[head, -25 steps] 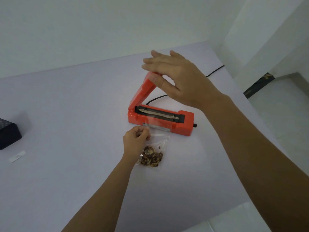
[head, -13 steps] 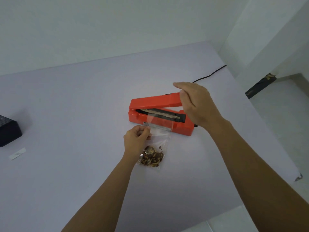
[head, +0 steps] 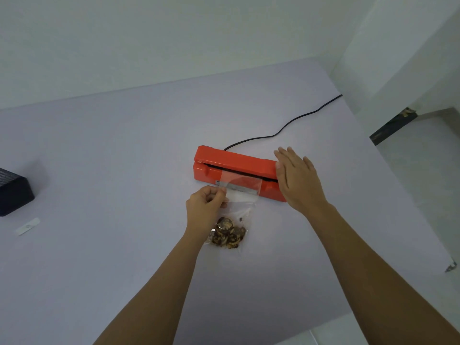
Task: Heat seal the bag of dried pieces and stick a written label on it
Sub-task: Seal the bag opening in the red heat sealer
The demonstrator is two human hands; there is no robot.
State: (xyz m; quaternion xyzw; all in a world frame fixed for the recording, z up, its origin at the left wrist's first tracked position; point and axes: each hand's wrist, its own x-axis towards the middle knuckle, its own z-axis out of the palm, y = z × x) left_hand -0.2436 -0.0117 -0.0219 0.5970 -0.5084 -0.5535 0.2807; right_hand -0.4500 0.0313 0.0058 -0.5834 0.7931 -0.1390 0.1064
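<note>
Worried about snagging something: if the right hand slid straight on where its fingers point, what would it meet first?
The right hand would probably meet the black cable behind the red sealer; depth is unclear.

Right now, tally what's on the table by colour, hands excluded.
Orange-red: 1, heat sealer
Black: 2, box and power cord
Clear: 1, bag of dried pieces
White: 1, small strip
Total: 5
</note>
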